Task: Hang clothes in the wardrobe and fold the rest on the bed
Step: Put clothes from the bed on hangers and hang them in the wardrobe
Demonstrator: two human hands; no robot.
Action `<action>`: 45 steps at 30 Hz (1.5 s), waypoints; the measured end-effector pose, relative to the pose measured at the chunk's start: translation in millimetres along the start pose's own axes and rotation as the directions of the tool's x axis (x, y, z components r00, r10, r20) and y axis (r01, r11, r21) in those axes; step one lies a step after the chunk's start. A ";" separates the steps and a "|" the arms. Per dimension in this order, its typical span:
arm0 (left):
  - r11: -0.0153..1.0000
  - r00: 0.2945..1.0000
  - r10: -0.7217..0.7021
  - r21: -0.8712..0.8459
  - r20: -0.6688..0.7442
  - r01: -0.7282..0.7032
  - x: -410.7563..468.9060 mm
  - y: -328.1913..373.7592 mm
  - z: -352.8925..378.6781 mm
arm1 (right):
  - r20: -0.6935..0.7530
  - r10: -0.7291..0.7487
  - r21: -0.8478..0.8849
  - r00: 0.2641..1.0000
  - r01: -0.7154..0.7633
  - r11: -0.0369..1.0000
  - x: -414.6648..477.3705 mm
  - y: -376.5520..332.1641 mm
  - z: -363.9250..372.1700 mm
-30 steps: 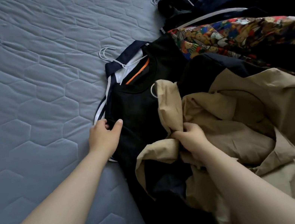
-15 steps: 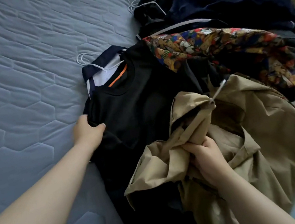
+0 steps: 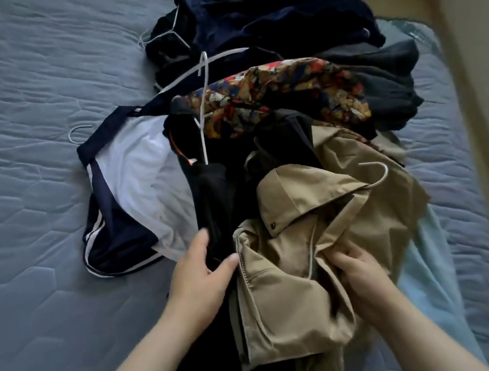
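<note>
Your left hand (image 3: 199, 280) spreads open beside the crumpled beige hooded jacket (image 3: 288, 292), near on the quilted blue bed (image 3: 15, 193); your right hand (image 3: 362, 275) grips its folds; heaped clothes (image 3: 278, 91) beyond look neither hung nor folded.

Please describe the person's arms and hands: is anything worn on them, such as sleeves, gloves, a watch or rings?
Both forearms are bare as far as the picture's lower edge, and no sleeve shows. The left hand and the right hand wear no gloves. No watch, bracelet or ring is visible on either wrist or on the fingers, though the right hand is slightly blurred, so a thin ring could be missed.
</note>
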State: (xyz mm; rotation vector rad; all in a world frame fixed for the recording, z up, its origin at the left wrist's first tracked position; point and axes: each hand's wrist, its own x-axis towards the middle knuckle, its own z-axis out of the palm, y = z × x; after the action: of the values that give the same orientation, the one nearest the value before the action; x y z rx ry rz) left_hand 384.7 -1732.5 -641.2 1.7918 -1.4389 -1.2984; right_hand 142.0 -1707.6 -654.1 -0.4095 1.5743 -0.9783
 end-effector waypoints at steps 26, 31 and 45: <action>0.995 0.999 0.036 0.098 0.004 -0.036 -44.4 7.8 46.9 | -0.088 0.014 -0.461 0.996 -0.053 0.886 -1.9 9.9 -5.0; 0.996 0.999 0.031 0.083 0.011 -0.032 -42.7 12.4 40.1 | 0.103 0.174 -0.451 0.979 -0.110 0.886 -37.8 22.9 -20.5; 0.989 0.998 0.060 0.130 0.026 -0.063 -41.6 7.3 45.5 | -0.369 -0.134 -0.400 0.920 -0.027 0.916 -62.4 60.1 -54.3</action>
State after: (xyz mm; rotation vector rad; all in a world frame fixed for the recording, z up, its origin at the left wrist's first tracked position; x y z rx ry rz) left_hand 341.4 -1688.1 -639.2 1.8057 -1.6122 -1.2218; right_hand 122.8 -1607.5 -662.0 -0.5678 2.1520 -0.8079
